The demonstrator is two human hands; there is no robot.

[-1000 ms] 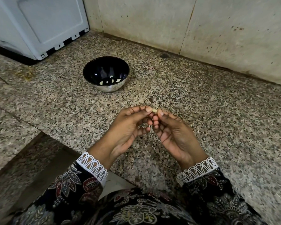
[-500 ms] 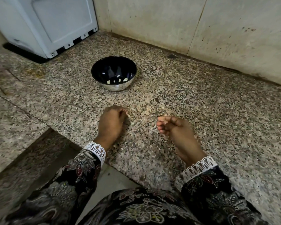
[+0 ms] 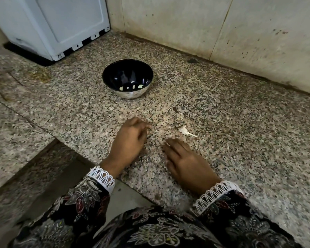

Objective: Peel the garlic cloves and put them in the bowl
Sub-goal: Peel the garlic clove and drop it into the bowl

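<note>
A white scrap of garlic skin (image 3: 186, 131) lies on the speckled granite tabletop (image 3: 240, 140) right of the frame's centre, its long axis running from upper left to lower right, the broad end toward the upper left and the thin tail pointing lower right. It sits just above and to the right of the right hand (image 3: 184, 161), apart from it. The steel bowl (image 3: 127, 79) stands upright in the upper middle of the frame, well apart from both hands, with a few pale peeled cloves (image 3: 131, 87) at its bottom.

The left hand (image 3: 129, 142) rests knuckles-up on the tabletop, its fingers curled under; whether they hold a clove cannot be told. The right hand lies palm down, its fingers stretched toward the upper left and relaxed, gripping nothing. Both wrists show white lace cuffs (image 3: 102, 178) on dark floral sleeves.
</note>
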